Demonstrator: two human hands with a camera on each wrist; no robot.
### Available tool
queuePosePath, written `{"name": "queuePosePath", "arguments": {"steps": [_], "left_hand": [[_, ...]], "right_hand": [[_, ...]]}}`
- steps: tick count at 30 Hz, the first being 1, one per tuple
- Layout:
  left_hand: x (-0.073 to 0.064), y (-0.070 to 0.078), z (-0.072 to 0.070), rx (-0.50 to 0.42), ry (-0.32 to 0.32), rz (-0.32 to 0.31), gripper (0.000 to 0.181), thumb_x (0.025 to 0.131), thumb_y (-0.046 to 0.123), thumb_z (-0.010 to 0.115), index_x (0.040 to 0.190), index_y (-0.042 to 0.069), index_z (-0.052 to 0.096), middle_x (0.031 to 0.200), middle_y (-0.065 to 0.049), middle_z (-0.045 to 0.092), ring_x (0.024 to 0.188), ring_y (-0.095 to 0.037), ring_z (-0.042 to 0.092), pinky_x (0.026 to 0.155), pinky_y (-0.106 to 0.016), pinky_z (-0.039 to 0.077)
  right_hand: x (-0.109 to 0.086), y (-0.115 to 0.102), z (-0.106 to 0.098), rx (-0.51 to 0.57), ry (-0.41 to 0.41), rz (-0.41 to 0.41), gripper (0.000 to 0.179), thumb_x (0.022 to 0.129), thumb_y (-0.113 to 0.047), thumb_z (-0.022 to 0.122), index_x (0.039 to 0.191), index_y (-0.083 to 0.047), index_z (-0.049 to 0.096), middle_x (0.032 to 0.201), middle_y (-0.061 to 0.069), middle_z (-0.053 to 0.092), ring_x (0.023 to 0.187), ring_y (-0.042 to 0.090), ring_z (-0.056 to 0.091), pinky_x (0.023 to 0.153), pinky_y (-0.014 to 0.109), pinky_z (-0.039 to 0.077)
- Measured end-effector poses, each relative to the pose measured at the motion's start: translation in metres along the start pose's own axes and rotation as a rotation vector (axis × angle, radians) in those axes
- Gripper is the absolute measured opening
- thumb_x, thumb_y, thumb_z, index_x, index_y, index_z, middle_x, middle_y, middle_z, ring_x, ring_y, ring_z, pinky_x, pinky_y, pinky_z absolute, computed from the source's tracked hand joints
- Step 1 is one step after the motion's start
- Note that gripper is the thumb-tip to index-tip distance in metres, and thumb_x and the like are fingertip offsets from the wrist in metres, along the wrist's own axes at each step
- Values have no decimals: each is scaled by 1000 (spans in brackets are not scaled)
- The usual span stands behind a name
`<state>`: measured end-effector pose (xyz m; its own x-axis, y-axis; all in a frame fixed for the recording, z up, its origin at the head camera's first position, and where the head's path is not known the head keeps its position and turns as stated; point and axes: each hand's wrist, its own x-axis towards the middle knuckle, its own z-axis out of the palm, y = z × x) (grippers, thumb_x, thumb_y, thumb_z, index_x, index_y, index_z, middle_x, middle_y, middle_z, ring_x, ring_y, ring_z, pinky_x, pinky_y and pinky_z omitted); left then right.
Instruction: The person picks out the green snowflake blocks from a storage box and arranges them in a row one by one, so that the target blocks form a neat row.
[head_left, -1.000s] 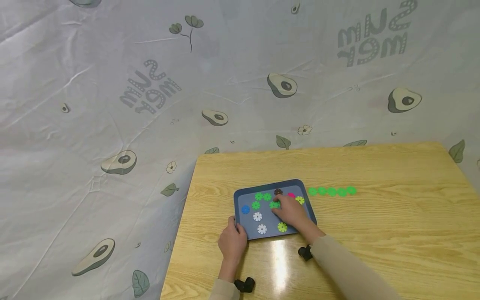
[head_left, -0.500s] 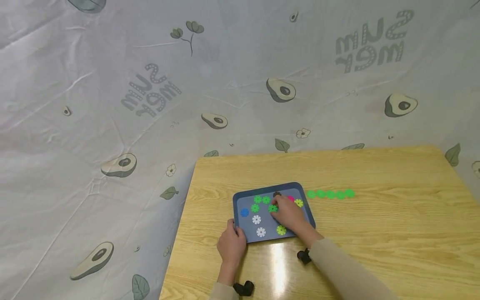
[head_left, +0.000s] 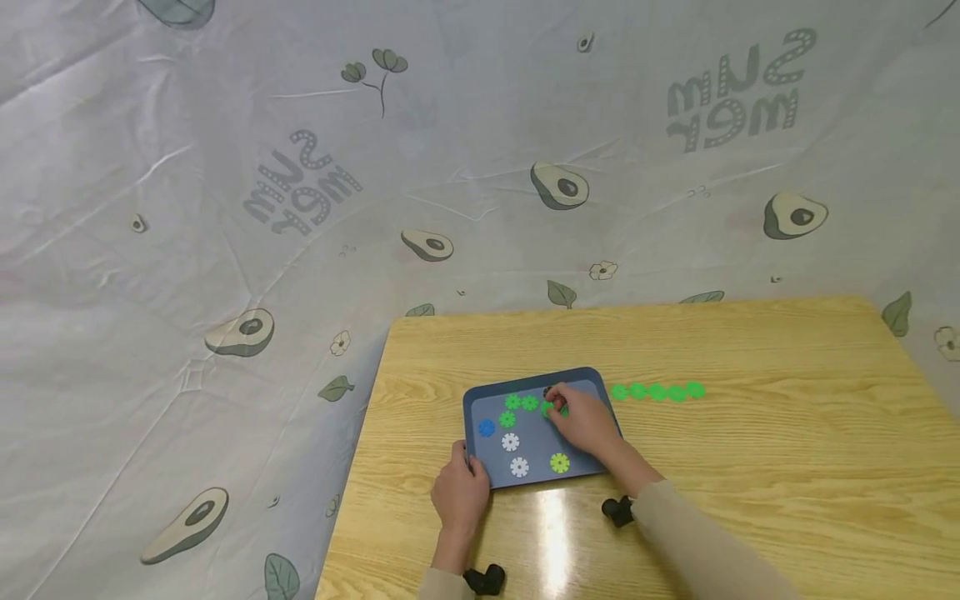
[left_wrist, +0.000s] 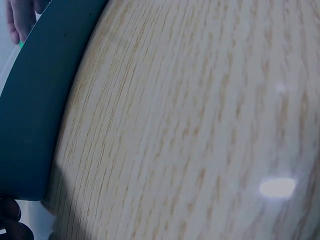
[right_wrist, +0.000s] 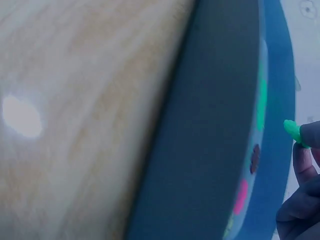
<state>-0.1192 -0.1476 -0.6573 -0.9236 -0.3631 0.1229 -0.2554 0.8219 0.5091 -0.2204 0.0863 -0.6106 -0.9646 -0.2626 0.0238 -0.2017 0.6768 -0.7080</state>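
A dark blue-grey tray (head_left: pixel 534 446) lies on the table, holding several small notched plastic discs. My left hand (head_left: pixel 459 493) grips the tray's near left side, thumb over the rim. Over the tray's right part, my right hand (head_left: pixel 588 425) pinches a green notched disc (right_wrist: pixel 292 131) between thumb and finger; the right wrist view has it above the tray wall. In the tray lie several green discs (head_left: pixel 513 402), a blue disc (head_left: pixel 487 428), two white discs (head_left: pixel 510 442) and a yellow-green disc (head_left: pixel 559 463). The right hand partly hides a brown disc (right_wrist: pixel 255 159) and a pink disc (right_wrist: pixel 241 197).
Several green discs form a row (head_left: pixel 657 392) on the wooden table (head_left: pixel 750 467), right of the tray. Behind the table hangs a pale cloth (head_left: pixel 480 183) printed with avocados. A black wrist camera (head_left: pixel 617 511) sits at each wrist.
My right hand has closed its fingertips on a green disc and lifted it from the tray, shifting slightly right. The left hand keeps its grip on the tray.
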Motion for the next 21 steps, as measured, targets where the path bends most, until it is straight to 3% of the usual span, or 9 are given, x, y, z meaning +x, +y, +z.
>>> {"name": "queuePosePath", "arguments": {"steps": [15, 17, 21], "left_hand": [[1, -2, 2, 2, 3, 13, 23, 96, 18, 64, 116, 10, 69, 57, -5, 57, 44, -21, 50, 42, -39, 34], [1, -2, 1, 6, -1, 12, 23, 96, 18, 64, 117, 10, 69, 57, -5, 57, 44, -21, 50, 42, -39, 34], [1, -1, 0, 8, -6, 14, 23, 96, 18, 63, 117, 10, 68, 58, -5, 57, 45, -21, 50, 42, -39, 34]], "right_hand": [[3, 21, -55, 146, 130, 96, 21, 101, -20, 68, 119, -7, 68, 101, 7, 67, 63, 18, 50, 57, 33, 40], [2, 25, -62, 152, 143, 114, 23, 102, -20, 66, 120, -7, 67, 104, 10, 67, 67, 21, 53, 60, 34, 42], [0, 37, -75, 150, 193, 135, 25, 103, -22, 65, 121, -5, 66, 105, 12, 67, 90, 28, 61, 78, 41, 46]]}}
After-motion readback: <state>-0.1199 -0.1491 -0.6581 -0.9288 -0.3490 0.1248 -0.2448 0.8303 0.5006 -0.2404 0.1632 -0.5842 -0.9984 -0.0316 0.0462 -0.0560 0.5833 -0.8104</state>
